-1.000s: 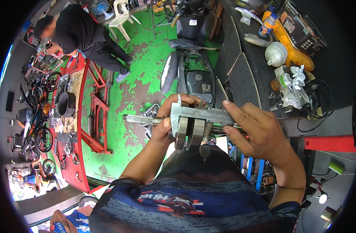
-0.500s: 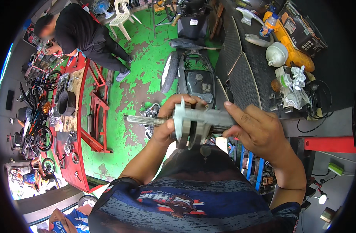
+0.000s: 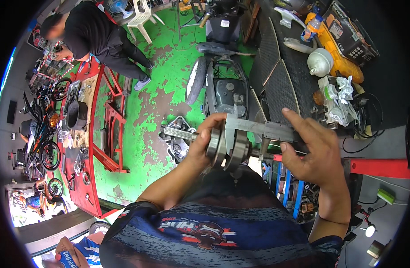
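My left hand [image 3: 201, 144] is wrapped round a metal crankshaft [image 3: 239, 152], which I hold in front of my chest. Its round webs face right of my fingers, and a splined shaft end sticks out leftward. A grey caliper [image 3: 254, 127] lies across the top of the webs, with one jaw beside them on the left and another jaw pointing down to their right. Holding the caliper's right end is my right hand [image 3: 315, 154], its forefinger and thumb on either side of the beam.
A red-framed workbench [image 3: 94, 187] with parts stands left, where a person in black [image 3: 91, 33] leans over. Ahead is a partly stripped motorcycle [image 3: 227, 89]. An engine part [image 3: 180, 138] lies on the green floor. The black bench [image 3: 298, 58] at right carries a bottle and metal parts.
The crankshaft has shifted slightly right and tilted, showing its webs more fully. The caliper and my right hand have moved right, and the right-hand jaw is now visible.
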Available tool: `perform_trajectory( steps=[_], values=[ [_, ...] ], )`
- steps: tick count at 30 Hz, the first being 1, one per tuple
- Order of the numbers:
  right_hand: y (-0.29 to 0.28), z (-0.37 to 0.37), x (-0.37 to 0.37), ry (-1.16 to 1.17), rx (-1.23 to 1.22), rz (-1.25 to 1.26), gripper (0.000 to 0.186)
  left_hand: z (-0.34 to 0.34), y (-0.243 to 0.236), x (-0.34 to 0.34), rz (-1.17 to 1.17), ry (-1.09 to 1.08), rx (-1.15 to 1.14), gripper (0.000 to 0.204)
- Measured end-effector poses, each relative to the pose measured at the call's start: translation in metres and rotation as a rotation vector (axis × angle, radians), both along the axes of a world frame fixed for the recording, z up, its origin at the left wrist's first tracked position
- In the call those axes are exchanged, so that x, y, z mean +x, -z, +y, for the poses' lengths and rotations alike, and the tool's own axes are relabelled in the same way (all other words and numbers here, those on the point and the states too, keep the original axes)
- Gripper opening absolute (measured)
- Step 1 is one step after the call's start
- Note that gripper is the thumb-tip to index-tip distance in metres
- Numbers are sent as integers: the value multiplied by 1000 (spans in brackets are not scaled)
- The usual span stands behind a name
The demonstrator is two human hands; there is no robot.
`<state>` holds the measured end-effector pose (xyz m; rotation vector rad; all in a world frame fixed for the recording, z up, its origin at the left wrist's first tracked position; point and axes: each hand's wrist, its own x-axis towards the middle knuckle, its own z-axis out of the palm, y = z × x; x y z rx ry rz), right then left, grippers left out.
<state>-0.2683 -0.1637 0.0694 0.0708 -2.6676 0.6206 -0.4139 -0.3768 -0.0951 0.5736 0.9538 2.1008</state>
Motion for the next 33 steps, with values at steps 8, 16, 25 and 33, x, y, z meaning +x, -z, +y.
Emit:
perform_trajectory(
  steps=[8, 16, 25, 33],
  values=[
    [20, -4, -3, -35, -121, -110, 40, 6, -8, -9, 65, -24, 98, 96],
    [8, -7, -1, -61, -42, -210, 44, 5, -15, -10, 125, -41, 114, 91],
    [8, -12, -2, -78, -51, -170, 49, 0, -22, -8, 95, -47, 89, 87],
    [11, -14, -2, -83, 76, -103, 54, -7, -20, -10, 151, -23, 79, 85]
  ],
)
